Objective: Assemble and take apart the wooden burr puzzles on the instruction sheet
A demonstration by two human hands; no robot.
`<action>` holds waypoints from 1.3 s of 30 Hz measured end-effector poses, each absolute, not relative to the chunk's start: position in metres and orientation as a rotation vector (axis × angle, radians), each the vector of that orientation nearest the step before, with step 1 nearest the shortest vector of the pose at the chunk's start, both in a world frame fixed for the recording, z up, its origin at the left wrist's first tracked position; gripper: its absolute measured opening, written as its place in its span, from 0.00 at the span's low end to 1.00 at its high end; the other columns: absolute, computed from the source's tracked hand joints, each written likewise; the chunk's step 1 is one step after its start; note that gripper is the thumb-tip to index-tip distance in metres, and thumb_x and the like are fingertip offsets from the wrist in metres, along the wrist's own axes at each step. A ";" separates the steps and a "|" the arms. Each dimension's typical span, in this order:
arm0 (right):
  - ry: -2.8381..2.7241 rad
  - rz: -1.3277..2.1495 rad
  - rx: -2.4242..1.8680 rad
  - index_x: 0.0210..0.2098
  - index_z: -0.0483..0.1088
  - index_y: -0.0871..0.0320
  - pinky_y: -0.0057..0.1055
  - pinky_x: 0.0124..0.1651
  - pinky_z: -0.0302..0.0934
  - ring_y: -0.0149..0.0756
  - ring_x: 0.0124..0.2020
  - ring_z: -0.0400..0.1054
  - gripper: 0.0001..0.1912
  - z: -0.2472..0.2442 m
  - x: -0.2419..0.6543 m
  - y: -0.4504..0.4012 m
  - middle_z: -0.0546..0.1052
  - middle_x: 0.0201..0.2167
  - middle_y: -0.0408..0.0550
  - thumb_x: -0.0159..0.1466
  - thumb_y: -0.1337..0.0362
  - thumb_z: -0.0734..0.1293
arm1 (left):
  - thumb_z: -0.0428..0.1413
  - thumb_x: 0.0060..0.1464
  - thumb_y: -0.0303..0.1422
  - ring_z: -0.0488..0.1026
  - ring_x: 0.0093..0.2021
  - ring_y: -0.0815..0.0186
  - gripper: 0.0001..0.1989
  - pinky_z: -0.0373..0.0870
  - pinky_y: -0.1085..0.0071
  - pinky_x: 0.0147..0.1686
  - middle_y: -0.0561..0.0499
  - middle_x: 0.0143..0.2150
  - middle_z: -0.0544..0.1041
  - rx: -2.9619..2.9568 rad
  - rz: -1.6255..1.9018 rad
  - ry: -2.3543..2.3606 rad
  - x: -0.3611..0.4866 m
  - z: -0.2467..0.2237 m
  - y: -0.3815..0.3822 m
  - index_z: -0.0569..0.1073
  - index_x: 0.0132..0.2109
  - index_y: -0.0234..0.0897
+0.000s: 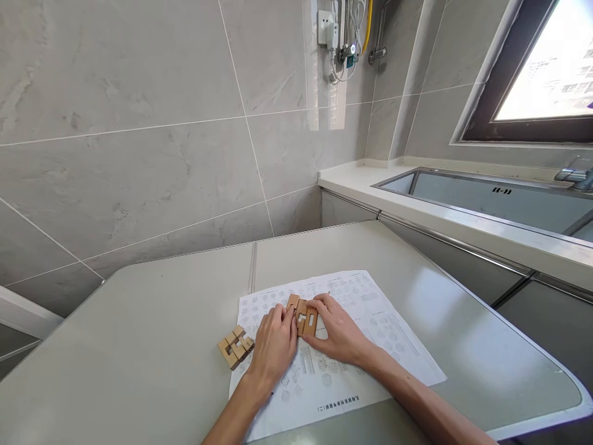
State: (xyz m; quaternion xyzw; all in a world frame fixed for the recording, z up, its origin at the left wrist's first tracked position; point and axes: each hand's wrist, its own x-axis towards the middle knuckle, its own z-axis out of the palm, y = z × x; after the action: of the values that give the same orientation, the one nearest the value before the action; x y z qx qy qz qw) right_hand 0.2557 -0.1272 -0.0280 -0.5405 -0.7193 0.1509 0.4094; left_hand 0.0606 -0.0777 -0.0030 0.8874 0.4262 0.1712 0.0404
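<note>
On the printed paper sheet lie flat wooden puzzle pieces, side by side, with slots cut through them. My right hand grips their right edge between thumb and fingers. Against their left side, my left hand has its fingers bent and pressed on a wooden piece; its fingertips are partly hidden. Left of that hand rests a group of notched wooden blocks, overlapping the sheet's left edge and touched by neither hand.
The sheet lies on a pale table with a seam across it. Grey wall tiles rise behind. To the right are a white counter, a metal-rimmed sink and a faucet. A socket with cables is on the wall.
</note>
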 end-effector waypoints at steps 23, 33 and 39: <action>-1.555 0.623 -1.442 0.53 0.72 0.50 0.51 0.56 0.69 0.52 0.53 0.71 0.25 -0.021 0.266 -0.124 0.76 0.52 0.52 0.59 0.53 0.78 | 0.49 0.70 0.39 0.73 0.42 0.48 0.14 0.69 0.51 0.46 0.44 0.37 0.74 2.474 0.619 1.425 0.061 -0.006 -0.073 0.68 0.35 0.41; -1.261 1.019 -1.185 0.57 0.73 0.50 0.47 0.56 0.72 0.51 0.55 0.75 0.26 -0.018 0.275 -0.118 0.80 0.56 0.53 0.66 0.44 0.73 | 0.44 0.74 0.45 0.68 0.31 0.59 0.17 0.64 0.64 0.36 0.52 0.31 0.72 2.023 0.729 1.209 0.063 0.007 -0.079 0.66 0.38 0.42; -1.108 1.151 -1.022 0.58 0.75 0.49 0.52 0.63 0.67 0.56 0.63 0.72 0.31 -0.020 0.278 -0.116 0.80 0.60 0.55 0.64 0.39 0.74 | 0.44 0.71 0.58 0.58 0.27 0.66 0.25 0.61 0.69 0.31 0.58 0.27 0.60 1.593 0.669 0.868 0.071 0.017 -0.086 0.67 0.41 0.41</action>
State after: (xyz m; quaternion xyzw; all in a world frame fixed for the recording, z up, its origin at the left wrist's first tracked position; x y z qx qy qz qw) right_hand 0.2776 -0.1158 -0.0199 -0.4377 -0.4745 0.4930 0.5832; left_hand 0.0709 -0.0857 0.0174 0.6779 0.3696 0.2849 0.5680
